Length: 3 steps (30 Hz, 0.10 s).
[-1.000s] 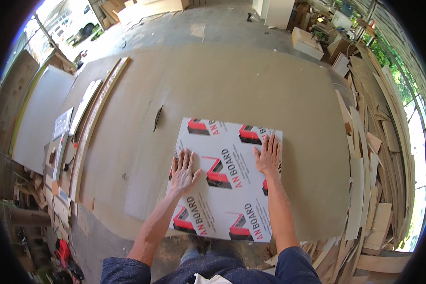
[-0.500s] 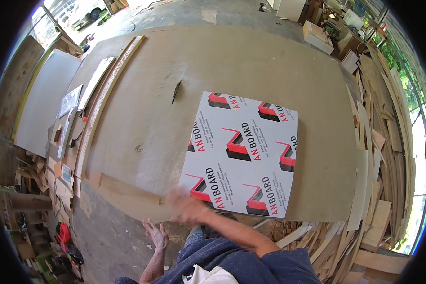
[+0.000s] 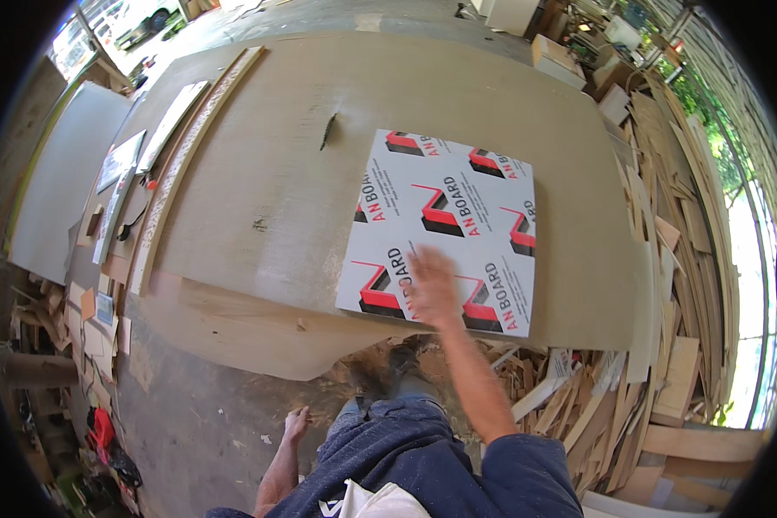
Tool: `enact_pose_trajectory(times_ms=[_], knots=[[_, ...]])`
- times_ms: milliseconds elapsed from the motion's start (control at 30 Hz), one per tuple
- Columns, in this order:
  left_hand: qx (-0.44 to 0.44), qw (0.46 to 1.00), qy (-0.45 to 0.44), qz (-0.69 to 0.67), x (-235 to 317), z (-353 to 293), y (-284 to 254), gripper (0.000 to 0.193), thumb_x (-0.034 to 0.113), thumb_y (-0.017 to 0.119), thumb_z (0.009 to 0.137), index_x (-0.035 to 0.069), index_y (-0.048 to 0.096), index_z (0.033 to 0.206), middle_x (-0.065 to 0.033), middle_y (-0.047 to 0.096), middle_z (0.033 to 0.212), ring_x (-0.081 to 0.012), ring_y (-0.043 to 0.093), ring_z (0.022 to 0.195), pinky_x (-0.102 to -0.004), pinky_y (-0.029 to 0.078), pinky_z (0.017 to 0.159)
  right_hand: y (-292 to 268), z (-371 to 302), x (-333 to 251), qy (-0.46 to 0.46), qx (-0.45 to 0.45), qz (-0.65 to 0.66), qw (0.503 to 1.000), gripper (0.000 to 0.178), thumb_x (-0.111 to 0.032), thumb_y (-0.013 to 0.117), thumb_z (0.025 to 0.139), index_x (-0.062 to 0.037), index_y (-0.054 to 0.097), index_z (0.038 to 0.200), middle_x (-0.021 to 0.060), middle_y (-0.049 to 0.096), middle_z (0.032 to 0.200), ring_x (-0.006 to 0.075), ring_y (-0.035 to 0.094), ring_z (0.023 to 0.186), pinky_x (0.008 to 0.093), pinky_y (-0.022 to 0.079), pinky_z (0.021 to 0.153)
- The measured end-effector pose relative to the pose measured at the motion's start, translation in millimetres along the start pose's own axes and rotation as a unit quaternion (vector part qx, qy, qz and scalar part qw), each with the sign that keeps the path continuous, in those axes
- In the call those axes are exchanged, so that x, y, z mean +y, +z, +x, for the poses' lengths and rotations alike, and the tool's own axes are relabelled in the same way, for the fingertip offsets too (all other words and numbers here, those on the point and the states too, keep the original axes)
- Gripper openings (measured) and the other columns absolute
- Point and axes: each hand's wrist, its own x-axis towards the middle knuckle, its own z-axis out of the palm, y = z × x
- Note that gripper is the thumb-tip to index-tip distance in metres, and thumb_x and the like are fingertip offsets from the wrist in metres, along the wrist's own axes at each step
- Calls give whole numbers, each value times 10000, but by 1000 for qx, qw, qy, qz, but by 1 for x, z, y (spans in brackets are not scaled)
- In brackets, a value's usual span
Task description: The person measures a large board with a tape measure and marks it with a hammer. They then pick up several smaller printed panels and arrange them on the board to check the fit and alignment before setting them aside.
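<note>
A white panel (image 3: pixel 483 233) printed all over with red and black marks lies flat on a large brown sheet-topped table (image 3: pixel 259 129). My right hand (image 3: pixel 433 285) is over the panel's near half, blurred by motion, with fingers stretched out; it looks laid on the surface or just above it. Nothing shows in its grip. Beside my left thigh, off the table, hangs my left hand (image 3: pixel 297 423), with its fingers loose and nothing visible in them.
A long pale wood strip (image 3: pixel 194 155) runs along the table's left side, near a tape measure (image 3: pixel 129 229) and narrow white pieces (image 3: pixel 171 125). Long boards (image 3: pixel 691 233) are stacked at right; offcuts (image 3: pixel 596 388) heap at the near right. A dark sliver (image 3: pixel 328 131) marks the tabletop.
My right hand has moved from the panel's near left corner rightward and forward over the panel. My left hand has drawn in slightly, fingers less spread. The view has shifted, showing more floor.
</note>
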Motion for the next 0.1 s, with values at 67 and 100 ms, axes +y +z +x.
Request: enact_pose_trajectory(times_ms=[67, 100], knots=[[-13, 1000, 19, 6, -3, 9, -7, 463, 358, 614, 1007, -42, 663, 1234, -155, 735, 1030, -239, 729, 870, -360, 569, 754, -27, -69, 74, 120, 36, 15, 992, 695, -497, 533, 996, -77, 420, 1538, 184, 343, 1627, 316, 261, 1536, 490, 200, 1255], [-20, 999, 33, 10, -2, 19, -12, 469, 375, 612, 1012, -30, 650, 1245, -152, 730, 1036, -245, 730, 870, -364, 561, 735, -34, -76, 73, 129, 44, 7, 991, 695, -497, 533, 996, -77, 420, 1538, 184, 343, 1627, 316, 261, 1536, 490, 200, 1255]])
